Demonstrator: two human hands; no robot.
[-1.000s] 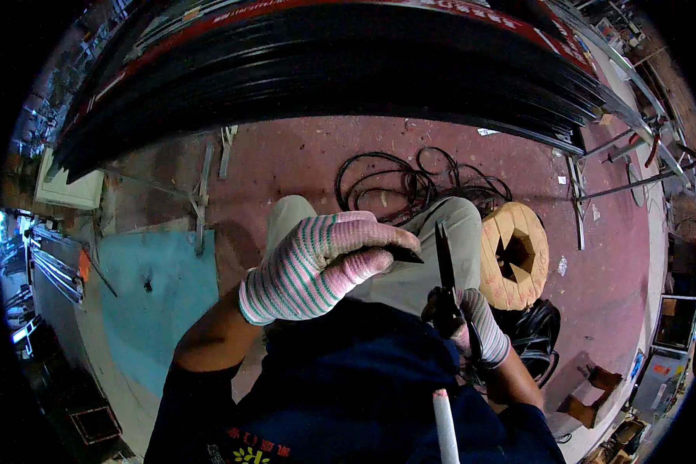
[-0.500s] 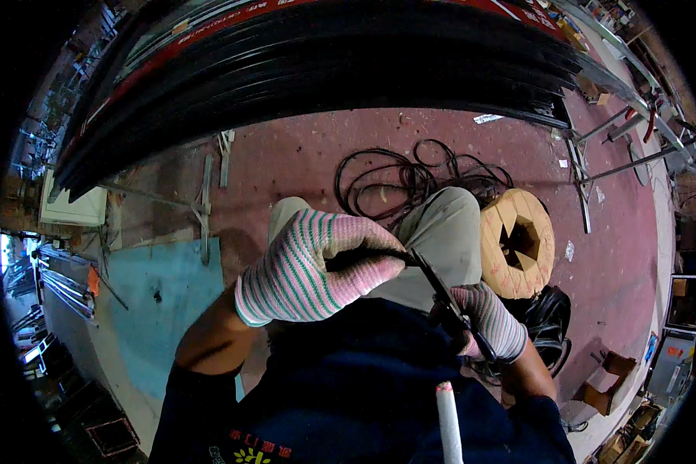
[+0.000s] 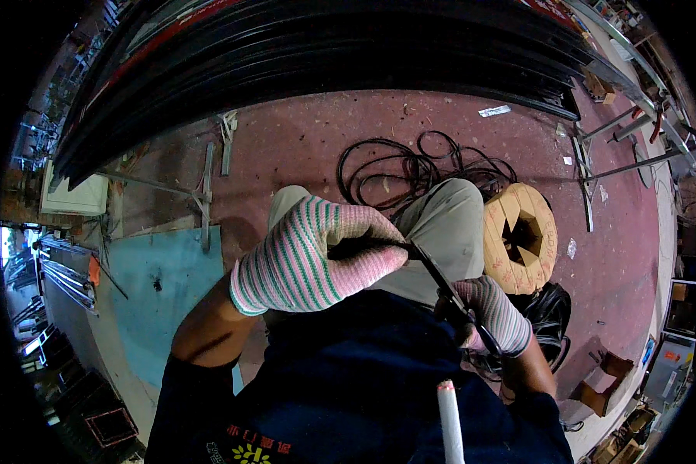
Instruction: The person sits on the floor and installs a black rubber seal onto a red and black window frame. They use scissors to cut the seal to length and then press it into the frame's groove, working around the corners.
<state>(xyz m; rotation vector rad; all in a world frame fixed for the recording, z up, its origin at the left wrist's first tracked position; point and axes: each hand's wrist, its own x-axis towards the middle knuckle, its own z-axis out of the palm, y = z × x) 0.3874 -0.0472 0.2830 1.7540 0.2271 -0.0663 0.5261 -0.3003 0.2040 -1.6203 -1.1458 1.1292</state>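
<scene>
My left hand [image 3: 317, 251], in a pink, white and green striped glove, is closed in a pinch. A thin black strip [image 3: 356, 247] lies between its fingers, mostly hidden by the glove. My right hand [image 3: 496, 313], gloved in the same striped kind, is wrapped round a pair of dark scissors [image 3: 439, 280]. Their blades point up and left, with the tips beside the left fingertips. Whether the blades touch the strip I cannot tell. Both hands are over my lap, above the grey trousers [image 3: 445, 232].
Loops of black cord [image 3: 387, 172] lie on the red floor beyond my knees. A tan wrapped roll [image 3: 496, 224] stands right of my knee, beside a black bundle [image 3: 549, 329]. Long black profiles [image 3: 325, 69] rest across metal stands [image 3: 207, 193] ahead. A cigarette [image 3: 450, 421] shows low in view.
The left hand has shifted slightly up and left, its pinch kept. The scissors stay in the right hand, almost in place. The view has shifted a little.
</scene>
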